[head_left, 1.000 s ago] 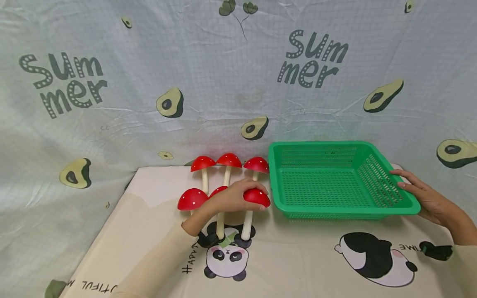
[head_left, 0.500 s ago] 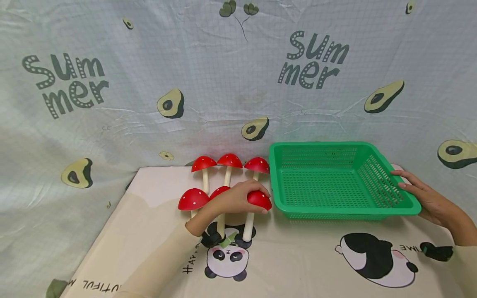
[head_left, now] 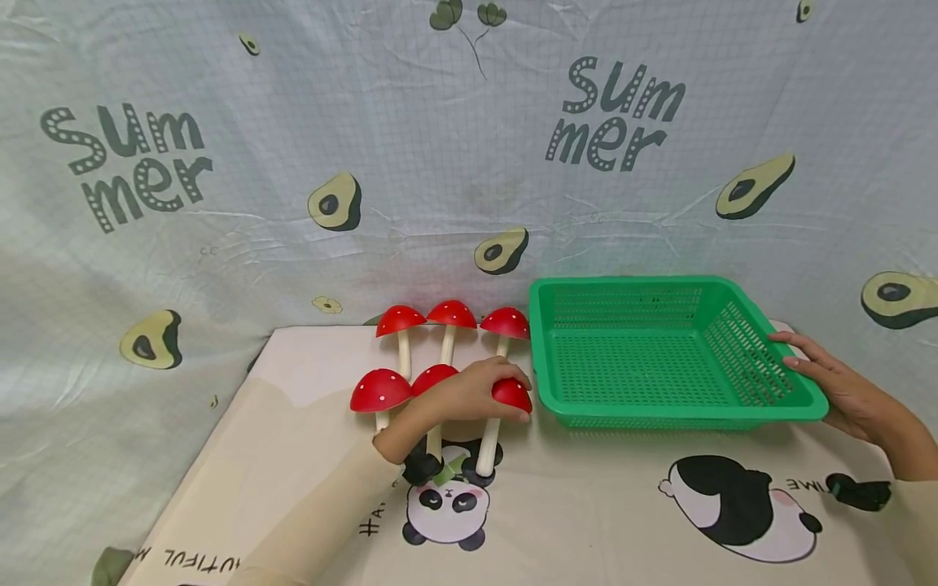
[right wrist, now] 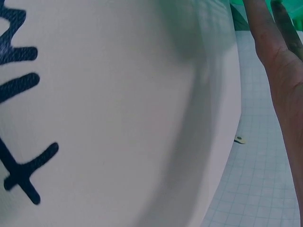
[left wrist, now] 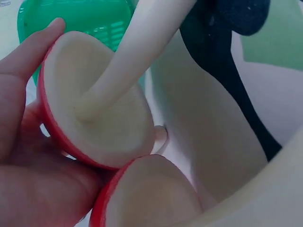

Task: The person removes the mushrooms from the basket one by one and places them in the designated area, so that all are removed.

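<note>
In the head view my left hand [head_left: 476, 391] grips the red, white-dotted cap of a toy mushroom [head_left: 510, 396], whose pale stem slants down toward the printed panda. The left wrist view shows fingers and thumb around this cap [left wrist: 45, 104], with its hollow cream underside and stem facing the camera. A second mushroom cap [left wrist: 99, 208] touches it there. My right hand [head_left: 850, 399] holds the right rim of a green plastic basket [head_left: 681, 413], its fingertips over the edge. The basket's inside holds nothing.
Several more red mushrooms stand around the left hand: a back row including a middle one [head_left: 451, 312], and front ones such as the left one [head_left: 379, 391]. A light patterned cloth [head_left: 572, 521] covers the table. Behind rises a hanging cloth [head_left: 440, 163] with avocado prints.
My left hand and the cap it grips have shifted slightly right and down, and the mushroom's stem has moved a little with them. The right hand and basket stay put.
</note>
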Motion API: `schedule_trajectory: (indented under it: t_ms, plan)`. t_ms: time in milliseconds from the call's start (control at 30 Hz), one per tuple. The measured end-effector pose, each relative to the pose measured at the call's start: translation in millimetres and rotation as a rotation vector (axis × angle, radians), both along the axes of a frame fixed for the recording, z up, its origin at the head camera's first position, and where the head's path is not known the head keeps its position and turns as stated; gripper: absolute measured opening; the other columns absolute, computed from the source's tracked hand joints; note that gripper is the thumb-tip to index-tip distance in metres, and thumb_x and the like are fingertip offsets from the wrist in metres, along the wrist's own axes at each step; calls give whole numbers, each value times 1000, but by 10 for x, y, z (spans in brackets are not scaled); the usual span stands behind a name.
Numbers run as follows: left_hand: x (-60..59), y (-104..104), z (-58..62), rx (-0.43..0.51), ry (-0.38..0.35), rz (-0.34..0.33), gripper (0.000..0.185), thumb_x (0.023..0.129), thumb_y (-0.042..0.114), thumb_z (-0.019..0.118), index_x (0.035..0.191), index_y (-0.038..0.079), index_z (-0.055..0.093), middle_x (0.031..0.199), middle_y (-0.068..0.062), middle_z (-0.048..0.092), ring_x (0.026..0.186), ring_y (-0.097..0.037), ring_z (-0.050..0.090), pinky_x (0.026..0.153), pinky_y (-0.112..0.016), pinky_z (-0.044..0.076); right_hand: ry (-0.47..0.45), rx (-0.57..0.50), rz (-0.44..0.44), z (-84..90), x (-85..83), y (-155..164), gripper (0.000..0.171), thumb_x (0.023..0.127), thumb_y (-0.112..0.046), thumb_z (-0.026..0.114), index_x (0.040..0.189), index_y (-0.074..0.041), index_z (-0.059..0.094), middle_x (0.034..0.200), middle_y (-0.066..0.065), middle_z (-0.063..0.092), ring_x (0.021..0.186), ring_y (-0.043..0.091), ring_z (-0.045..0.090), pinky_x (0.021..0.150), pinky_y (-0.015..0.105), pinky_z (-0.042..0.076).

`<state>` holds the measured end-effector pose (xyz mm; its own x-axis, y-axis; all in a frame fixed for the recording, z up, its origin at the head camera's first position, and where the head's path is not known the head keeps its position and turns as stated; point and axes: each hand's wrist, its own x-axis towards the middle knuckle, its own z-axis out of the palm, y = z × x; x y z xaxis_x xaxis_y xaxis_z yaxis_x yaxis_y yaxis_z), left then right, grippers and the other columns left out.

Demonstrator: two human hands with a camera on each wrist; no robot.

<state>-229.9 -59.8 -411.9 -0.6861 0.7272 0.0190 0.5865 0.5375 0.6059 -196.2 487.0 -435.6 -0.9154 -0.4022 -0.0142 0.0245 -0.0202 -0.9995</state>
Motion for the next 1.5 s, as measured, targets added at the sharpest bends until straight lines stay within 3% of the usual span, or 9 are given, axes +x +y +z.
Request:
schedule_trajectory:
  t_ms: [433,800,1000,1300,1400,1500]
  plan:
    - [-5,-72,156,-145,-11,-53,54,84,26,83,133,14,63,130,-4,58,122,-21,54,88,-27,55,6,3,-2,11,-12,-3,44,112,-11,27,149,-34,33,127,-13,50,97,17,70,75,42,62]
    - [13,-32,110,-87,19,35,50,86,22,81,131,9,64,127,-8,60,119,-25,56,88,-32,57,-11,11,-26,-8,19,-12,42,112,-12,29,146,-36,37,124,-13,52,94,18,70,73,42,62]
    - [16,-38,88,-68,3,77,54,86,23,82,134,9,63,130,-9,58,121,-25,55,89,-32,57,-11,-25,6,-10,5,-8,43,112,-10,27,147,-34,37,126,-12,53,96,19,71,74,42,62]
    - [42,-76,91,-64,4,71,56,90,28,78,139,9,59,135,-8,56,124,-24,54,94,-36,55,-9,1,6,-8,-31,-9,43,113,-11,27,148,-34,36,126,-13,52,96,19,70,74,42,62]
    - [71,-131,101,-51,30,54,55,92,29,75,140,9,58,136,-6,56,124,-22,53,96,-34,54,29,92,-9,12,-11,1,45,113,-11,28,152,-33,33,127,-12,51,97,17,69,75,42,62]
    - [156,-233,130,-46,82,60,54,94,30,72,143,12,56,141,-6,54,130,-23,50,98,-36,54,175,368,-100,47,43,-7,44,113,-15,33,155,-27,32,130,-18,44,102,3,62,74,30,60]
